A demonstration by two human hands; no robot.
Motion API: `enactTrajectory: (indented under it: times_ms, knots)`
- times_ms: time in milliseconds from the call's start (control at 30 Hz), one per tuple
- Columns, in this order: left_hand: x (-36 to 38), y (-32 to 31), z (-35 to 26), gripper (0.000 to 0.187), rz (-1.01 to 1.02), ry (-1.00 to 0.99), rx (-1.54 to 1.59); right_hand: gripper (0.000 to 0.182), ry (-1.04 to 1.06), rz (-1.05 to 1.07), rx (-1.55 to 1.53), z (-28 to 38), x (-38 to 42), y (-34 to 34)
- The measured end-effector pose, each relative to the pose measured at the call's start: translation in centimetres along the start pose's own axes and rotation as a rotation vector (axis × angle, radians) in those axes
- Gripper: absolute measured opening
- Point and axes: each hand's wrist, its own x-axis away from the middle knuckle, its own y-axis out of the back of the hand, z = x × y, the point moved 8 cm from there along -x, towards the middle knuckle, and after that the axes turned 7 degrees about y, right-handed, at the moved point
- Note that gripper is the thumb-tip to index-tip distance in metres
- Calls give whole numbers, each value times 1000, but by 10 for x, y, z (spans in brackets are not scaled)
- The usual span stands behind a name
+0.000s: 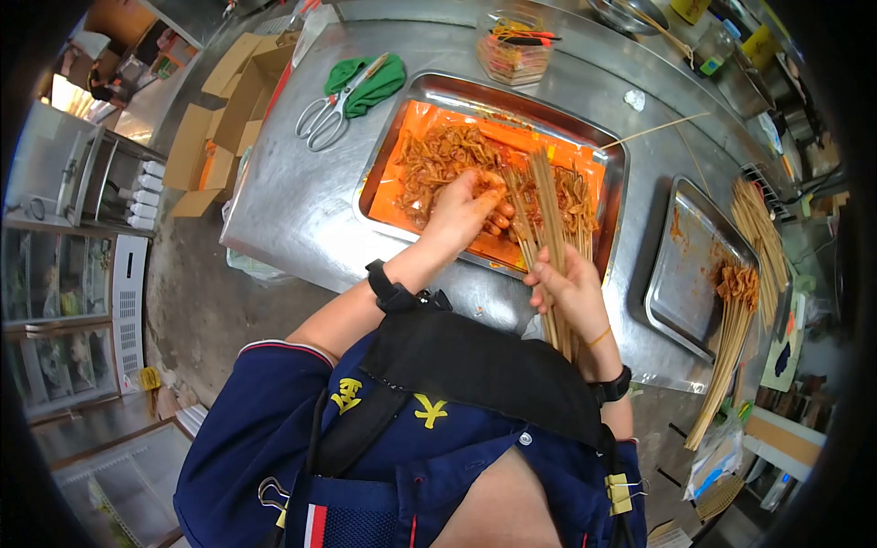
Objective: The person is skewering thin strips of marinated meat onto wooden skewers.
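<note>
A metal tray (376, 171) holds a heap of strips (434, 157) coated in red sauce, perhaps meat, on an orange sheet (395, 203). Over it is my left hand (470, 212), fingers curled together and smeared with sauce; what they pinch is hidden. My right hand (571, 290) is wrapped round a bundle of bamboo skewers (550, 196), which slants across the tray's front edge. Loaded skewers (577, 208) lie in the tray's right part, just past the bundle, their tops covered with sauced strips.
Scissors (334, 111) lie on a green cloth (376, 87) at the back left. A clear container (513, 50) stands behind the tray. To the right, a second metal tray (660, 274) has loaded skewers (731, 333) across its edge, near bare skewers (758, 228). A cardboard box (201, 146) is at left.
</note>
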Motion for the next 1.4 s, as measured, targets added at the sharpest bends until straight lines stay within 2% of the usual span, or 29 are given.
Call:
enactTrajectory:
  times_ms: [67, 200, 267, 367, 400, 500, 533, 667, 867, 967, 1067, 1167, 1400]
  knots:
    - [3, 18, -4, 26, -36, 66, -42, 10, -26, -17, -31, -1, -5, 13]
    - [4, 74, -31, 19, -318, -45, -100, 12, -62, 15, -2, 2, -8, 18]
    - [9, 93, -40, 17, -434, -44, -139, 11, -37, -40, -38, 1, -9, 14]
    - [13, 99, -43, 17, -430, -145, -271, 11, -5, -79, -30, 0, -11, 7]
    - [13, 98, -40, 12, -394, -178, -327, 11, 0, -95, -26, 4, -10, 6]
    - [21, 73, -42, 8, -347, -86, -638, 12, 3, -113, -13, 6, -8, 6]
    - [21, 72, -44, 10, -418, -118, -866, 11, 0, -104, 2, 7, -8, 6]
    - [20, 67, -36, 22, -445, -34, -1328, 12, 10, -78, -32, 5, -9, 5]
    - [15, 42, -28, 24, -254, -47, -1532, 14, 24, -63, -26, 6, -10, 3]
    - [14, 47, -30, 22, -261, -63, -1505, 14, 22, -64, -13, 7, -9, 4]
    - [15, 69, -37, 17, -276, 136, -1039, 14, 24, -64, -9, 8, -8, 3]
    - [11, 75, -34, 14, -177, 161, -288, 11, 9, -54, -2, 9, -8, 0]
    - [1, 73, -16, 17, -121, 266, -22, 11, -2, -30, 5, 9, -6, -5]
